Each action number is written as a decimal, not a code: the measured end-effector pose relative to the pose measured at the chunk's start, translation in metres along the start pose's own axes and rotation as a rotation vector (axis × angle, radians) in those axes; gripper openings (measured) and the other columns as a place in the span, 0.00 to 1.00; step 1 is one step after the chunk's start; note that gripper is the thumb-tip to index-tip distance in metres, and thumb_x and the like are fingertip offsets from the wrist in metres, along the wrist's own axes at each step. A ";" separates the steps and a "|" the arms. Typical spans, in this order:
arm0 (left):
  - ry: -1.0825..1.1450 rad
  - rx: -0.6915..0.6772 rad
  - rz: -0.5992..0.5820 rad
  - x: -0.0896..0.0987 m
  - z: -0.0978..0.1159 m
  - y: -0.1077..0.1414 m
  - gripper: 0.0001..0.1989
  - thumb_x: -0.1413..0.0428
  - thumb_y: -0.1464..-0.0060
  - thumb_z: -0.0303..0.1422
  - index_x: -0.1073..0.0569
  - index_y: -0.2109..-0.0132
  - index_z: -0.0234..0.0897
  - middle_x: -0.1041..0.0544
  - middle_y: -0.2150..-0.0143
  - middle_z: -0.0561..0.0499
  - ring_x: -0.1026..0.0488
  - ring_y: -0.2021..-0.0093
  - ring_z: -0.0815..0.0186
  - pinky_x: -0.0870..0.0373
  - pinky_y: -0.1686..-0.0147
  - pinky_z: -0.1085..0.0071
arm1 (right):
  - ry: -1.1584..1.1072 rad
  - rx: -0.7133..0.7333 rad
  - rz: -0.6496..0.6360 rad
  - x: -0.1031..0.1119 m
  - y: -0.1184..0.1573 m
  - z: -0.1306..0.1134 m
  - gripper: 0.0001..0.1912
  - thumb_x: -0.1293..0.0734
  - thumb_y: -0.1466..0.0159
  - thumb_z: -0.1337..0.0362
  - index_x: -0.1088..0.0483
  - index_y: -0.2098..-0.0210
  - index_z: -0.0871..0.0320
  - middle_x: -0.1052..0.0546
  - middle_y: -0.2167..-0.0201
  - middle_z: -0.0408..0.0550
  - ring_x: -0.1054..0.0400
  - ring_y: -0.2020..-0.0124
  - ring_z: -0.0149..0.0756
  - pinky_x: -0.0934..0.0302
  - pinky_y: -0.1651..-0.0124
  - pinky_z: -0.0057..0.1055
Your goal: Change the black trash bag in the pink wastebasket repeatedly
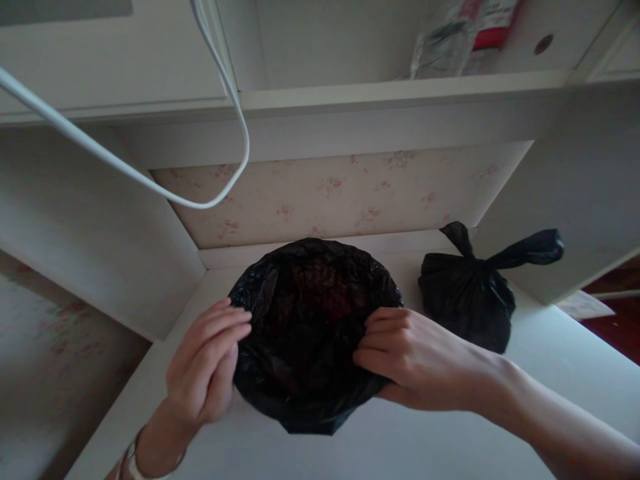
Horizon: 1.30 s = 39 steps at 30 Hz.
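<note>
A black garbage bag [310, 393] lines a round bin, its edge folded outward over the rim, with the opening facing up toward me. The bin itself is hidden under the plastic. My left hand [205, 363] is closed on the left side of the rim, fingertips over the edge and thumb outside. On the right side, my right hand [400, 353] grips the bag's edge, with curled fingers inside and the thumb underneath. Inside, the crinkled plastic looks dark with a faint reddish tint. Behind my right forearm sits a knotted black garbage bag [467, 303], full and tied at the top.
Everything stands on a white desktop [400, 440] below a white shelf unit [400, 90]. A white cable [150, 183] loops down at the upper left. Clear plastic packaging [445, 50] lies on the shelf. Flowered wallpaper [310, 197] covers the back wall.
</note>
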State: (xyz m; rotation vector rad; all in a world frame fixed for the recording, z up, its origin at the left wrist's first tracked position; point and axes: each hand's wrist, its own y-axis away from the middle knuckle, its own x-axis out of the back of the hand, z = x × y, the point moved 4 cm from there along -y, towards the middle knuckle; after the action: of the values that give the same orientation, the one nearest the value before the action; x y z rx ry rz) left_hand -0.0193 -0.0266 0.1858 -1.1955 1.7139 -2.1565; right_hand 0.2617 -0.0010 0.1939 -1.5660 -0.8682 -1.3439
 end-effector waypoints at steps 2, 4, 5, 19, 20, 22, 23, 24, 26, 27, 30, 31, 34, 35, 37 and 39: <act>-0.005 -0.052 -0.081 -0.005 0.042 -0.009 0.13 0.46 0.41 0.18 0.23 0.51 0.32 0.17 0.55 0.42 0.21 0.51 0.56 0.22 0.46 0.52 | 0.016 0.002 -0.011 -0.002 -0.005 -0.008 0.09 0.35 0.30 0.64 0.27 0.68 0.57 0.22 0.74 0.45 0.28 0.72 0.36 0.42 0.65 0.37; -0.075 -0.072 -0.111 -0.013 0.077 -0.016 0.10 0.47 0.36 0.26 0.22 0.52 0.30 0.16 0.58 0.43 0.20 0.55 0.59 0.22 0.51 0.59 | 0.020 0.002 -0.007 -0.004 -0.009 -0.016 0.10 0.36 0.29 0.64 0.29 0.68 0.57 0.23 0.75 0.44 0.30 0.74 0.35 0.46 0.68 0.38; -0.113 -0.071 -0.153 -0.019 0.089 -0.018 0.12 0.48 0.34 0.31 0.22 0.52 0.31 0.15 0.59 0.43 0.20 0.58 0.59 0.22 0.54 0.61 | 0.020 0.005 0.000 -0.004 -0.011 -0.020 0.11 0.36 0.29 0.63 0.29 0.68 0.57 0.23 0.75 0.43 0.30 0.74 0.34 0.47 0.69 0.38; -0.104 -0.132 -0.164 -0.032 0.071 -0.003 0.17 0.51 0.36 0.26 0.34 0.75 0.40 0.35 0.83 0.52 0.40 0.80 0.64 0.44 0.76 0.61 | 0.024 -0.089 -0.306 -0.001 -0.023 -0.026 0.13 0.30 0.34 0.57 0.25 0.71 0.58 0.21 0.78 0.47 0.28 0.80 0.40 0.58 0.77 0.37; -0.078 -0.137 -0.163 -0.031 0.069 -0.003 0.16 0.51 0.37 0.25 0.35 0.75 0.40 0.35 0.84 0.53 0.42 0.80 0.64 0.45 0.77 0.61 | 0.020 -0.081 -0.310 0.000 -0.024 -0.028 0.13 0.29 0.34 0.56 0.24 0.70 0.58 0.20 0.78 0.48 0.27 0.80 0.40 0.59 0.77 0.37; -0.027 -0.138 -0.152 -0.029 0.059 -0.003 0.14 0.50 0.41 0.22 0.37 0.74 0.41 0.35 0.84 0.53 0.43 0.80 0.65 0.46 0.77 0.62 | -0.045 -0.081 -0.284 0.005 -0.024 -0.028 0.15 0.29 0.34 0.51 0.23 0.65 0.58 0.18 0.74 0.48 0.25 0.75 0.41 0.53 0.76 0.35; -0.001 -0.136 -0.148 -0.028 0.052 -0.003 0.13 0.49 0.43 0.21 0.37 0.73 0.40 0.35 0.83 0.54 0.42 0.80 0.65 0.45 0.77 0.62 | -0.090 -0.084 -0.264 0.008 -0.024 -0.026 0.17 0.28 0.35 0.49 0.22 0.62 0.57 0.17 0.71 0.48 0.23 0.71 0.43 0.48 0.74 0.35; 0.033 -0.137 -0.146 -0.026 0.044 -0.004 0.12 0.49 0.44 0.20 0.36 0.72 0.40 0.34 0.83 0.54 0.42 0.80 0.65 0.44 0.77 0.63 | -0.127 -0.085 -0.242 0.012 -0.023 -0.024 0.18 0.26 0.36 0.48 0.22 0.58 0.57 0.17 0.67 0.49 0.22 0.66 0.44 0.42 0.70 0.36; 0.108 -0.137 -0.156 -0.021 0.020 -0.004 0.11 0.51 0.44 0.20 0.35 0.71 0.39 0.31 0.81 0.53 0.38 0.79 0.65 0.38 0.76 0.63 | -0.164 -0.070 -0.198 0.018 -0.020 -0.015 0.18 0.24 0.38 0.52 0.22 0.54 0.56 0.16 0.61 0.50 0.22 0.56 0.46 0.35 0.57 0.38; 0.147 -0.137 -0.156 -0.018 0.007 -0.003 0.11 0.51 0.43 0.20 0.34 0.70 0.38 0.29 0.80 0.51 0.34 0.78 0.65 0.35 0.75 0.64 | -0.168 -0.062 -0.179 0.021 -0.018 -0.011 0.18 0.24 0.37 0.54 0.22 0.53 0.56 0.16 0.59 0.50 0.23 0.53 0.46 0.35 0.52 0.39; 0.168 -0.114 -0.139 -0.008 -0.031 -0.002 0.11 0.51 0.40 0.21 0.28 0.67 0.37 0.18 0.68 0.44 0.22 0.67 0.59 0.24 0.64 0.58 | -0.188 -0.059 -0.137 0.023 -0.012 0.004 0.19 0.25 0.37 0.54 0.22 0.50 0.56 0.16 0.57 0.51 0.25 0.49 0.46 0.37 0.44 0.41; 0.151 -0.089 -0.131 -0.005 -0.039 -0.002 0.11 0.50 0.40 0.22 0.25 0.65 0.37 0.16 0.62 0.43 0.20 0.61 0.57 0.23 0.59 0.56 | -0.197 -0.060 -0.126 0.022 -0.011 0.008 0.21 0.25 0.37 0.53 0.23 0.48 0.56 0.16 0.56 0.51 0.25 0.49 0.45 0.37 0.43 0.41; 0.108 0.058 -0.120 -0.001 -0.037 -0.006 0.13 0.49 0.38 0.20 0.21 0.59 0.37 0.17 0.53 0.43 0.20 0.53 0.56 0.23 0.52 0.55 | -0.175 -0.064 -0.083 0.018 -0.010 0.015 0.25 0.25 0.37 0.52 0.25 0.43 0.55 0.17 0.54 0.52 0.26 0.47 0.45 0.38 0.40 0.42; 0.097 0.107 -0.123 -0.002 -0.027 -0.008 0.14 0.50 0.37 0.20 0.21 0.57 0.37 0.17 0.53 0.43 0.21 0.53 0.58 0.24 0.52 0.57 | -0.154 -0.063 -0.072 0.017 -0.012 0.016 0.26 0.25 0.37 0.52 0.26 0.43 0.55 0.17 0.54 0.52 0.26 0.48 0.45 0.39 0.40 0.42; 0.086 0.134 -0.179 -0.009 0.007 -0.013 0.11 0.48 0.37 0.21 0.21 0.57 0.34 0.17 0.57 0.44 0.21 0.56 0.60 0.25 0.54 0.61 | -0.110 -0.067 -0.071 0.013 -0.016 0.016 0.24 0.25 0.37 0.54 0.25 0.44 0.56 0.17 0.56 0.52 0.24 0.51 0.45 0.37 0.43 0.41; 0.005 0.065 -0.209 -0.020 0.044 -0.019 0.10 0.47 0.37 0.25 0.22 0.53 0.30 0.17 0.58 0.43 0.21 0.58 0.59 0.26 0.56 0.61 | -0.075 -0.078 -0.109 0.007 -0.022 0.016 0.19 0.25 0.37 0.56 0.23 0.50 0.57 0.16 0.61 0.51 0.23 0.56 0.44 0.35 0.50 0.39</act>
State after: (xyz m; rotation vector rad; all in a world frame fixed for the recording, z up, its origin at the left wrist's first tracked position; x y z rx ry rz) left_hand 0.0295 -0.0425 0.1943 -1.4088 1.5700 -2.3133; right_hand 0.2494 0.0219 0.2040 -1.6589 -0.9690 -1.4183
